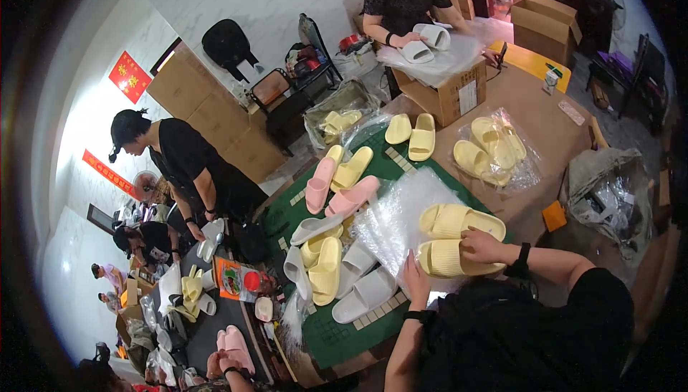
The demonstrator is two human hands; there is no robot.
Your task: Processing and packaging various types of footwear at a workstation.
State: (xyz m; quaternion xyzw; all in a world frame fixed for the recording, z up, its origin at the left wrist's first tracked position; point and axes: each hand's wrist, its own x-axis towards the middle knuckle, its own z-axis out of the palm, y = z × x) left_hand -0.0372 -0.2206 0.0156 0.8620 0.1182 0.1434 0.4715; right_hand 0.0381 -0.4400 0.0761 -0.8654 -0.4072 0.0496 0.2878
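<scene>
Gripping a yellow slipper (pixel 448 259), right hand (pixel 481 246) curls; left hand (pixel 416 277) pinches clear bag (pixel 401 220).

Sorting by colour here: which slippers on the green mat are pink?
The pink pair at the mat's far left end, beside yellow slippers; the rest on the mat are yellow or grey-white.

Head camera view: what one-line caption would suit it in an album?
Right hand on a pair of yellow slippers, left hand on a clear plastic bag, more slippers across the green mat.

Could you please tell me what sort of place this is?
Probably a small packing workshop: loose foam slippers cover the green table, clear plastic bags lie ready, and cardboard boxes stand nearby.
</scene>
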